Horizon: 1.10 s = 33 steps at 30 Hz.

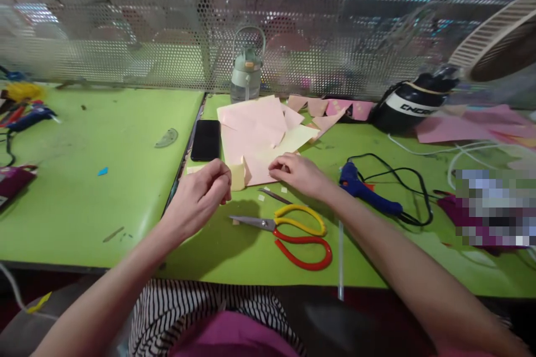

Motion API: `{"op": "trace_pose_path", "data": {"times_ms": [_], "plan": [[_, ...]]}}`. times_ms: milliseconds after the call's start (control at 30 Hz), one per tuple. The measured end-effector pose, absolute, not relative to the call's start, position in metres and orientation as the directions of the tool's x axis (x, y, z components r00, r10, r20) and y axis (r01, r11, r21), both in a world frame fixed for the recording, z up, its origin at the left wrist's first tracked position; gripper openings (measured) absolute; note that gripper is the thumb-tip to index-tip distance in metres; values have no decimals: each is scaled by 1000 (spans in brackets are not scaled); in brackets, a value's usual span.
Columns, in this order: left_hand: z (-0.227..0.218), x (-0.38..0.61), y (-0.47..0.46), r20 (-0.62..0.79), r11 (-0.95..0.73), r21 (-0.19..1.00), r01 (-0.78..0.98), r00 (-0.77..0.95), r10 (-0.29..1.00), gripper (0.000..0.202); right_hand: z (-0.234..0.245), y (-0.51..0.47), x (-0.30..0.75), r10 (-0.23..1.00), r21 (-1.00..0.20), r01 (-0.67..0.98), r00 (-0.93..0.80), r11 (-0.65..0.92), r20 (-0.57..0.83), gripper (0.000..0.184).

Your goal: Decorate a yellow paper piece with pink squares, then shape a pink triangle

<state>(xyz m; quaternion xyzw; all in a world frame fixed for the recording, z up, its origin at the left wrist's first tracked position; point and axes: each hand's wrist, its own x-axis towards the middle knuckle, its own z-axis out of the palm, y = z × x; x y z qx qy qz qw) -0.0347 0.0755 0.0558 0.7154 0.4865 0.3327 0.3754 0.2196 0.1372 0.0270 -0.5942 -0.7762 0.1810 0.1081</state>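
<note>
My left hand (205, 187) is closed in a loose fist above the table, beside a small folded yellow paper (238, 177). What its fingers hold, if anything, is hidden. At the near edge of the pink paper sheets (255, 128), my right hand (298, 174) has its fingers curled and pressed together; I cannot make out anything in them. Scissors (272, 224) with one yellow and one red handle lie spread on the table between my forearms. Just beyond them are tweezers (274, 195) and several tiny pale paper bits (283, 190).
A black phone (205, 140) lies left of the sheets. Behind stands a clear bottle (246, 75) against the perforated metal screen (167, 28). On the right are a blue glue gun (371, 192) with its black cord, a glue stick (340, 259), a dark bottle (412, 103) and a fan (502, 39).
</note>
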Motion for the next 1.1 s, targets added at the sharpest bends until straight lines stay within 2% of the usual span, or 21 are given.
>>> {"op": "trace_pose_path", "data": {"times_ms": [100,233,333,500,733,833,967,1100], "plan": [[58,-36,79,122,-238,861,449,273,954,27,23,145,216,957,-433,873,-281,223,-73,10],[61,-41,95,199,-267,765,587,179,964,29,21,149,216,952,-453,867,-284,206,-111,7],[60,-45,110,215,-296,740,604,205,955,19,27,145,215,956,-448,871,-273,200,-105,8],[59,-47,121,160,-279,710,647,237,958,17,47,126,230,978,-378,910,-203,169,-52,11],[67,-45,121,144,-318,653,688,299,943,15,54,87,269,929,-286,934,-285,214,-237,17],[67,-46,119,106,-296,665,685,307,946,18,57,73,291,969,-202,969,-175,140,-173,18],[65,-48,118,79,-253,676,692,273,959,18,61,60,333,995,7,995,102,-102,-20,17],[61,-48,116,50,-260,692,674,315,948,22,51,54,363,998,17,998,58,-58,22,18]]}}
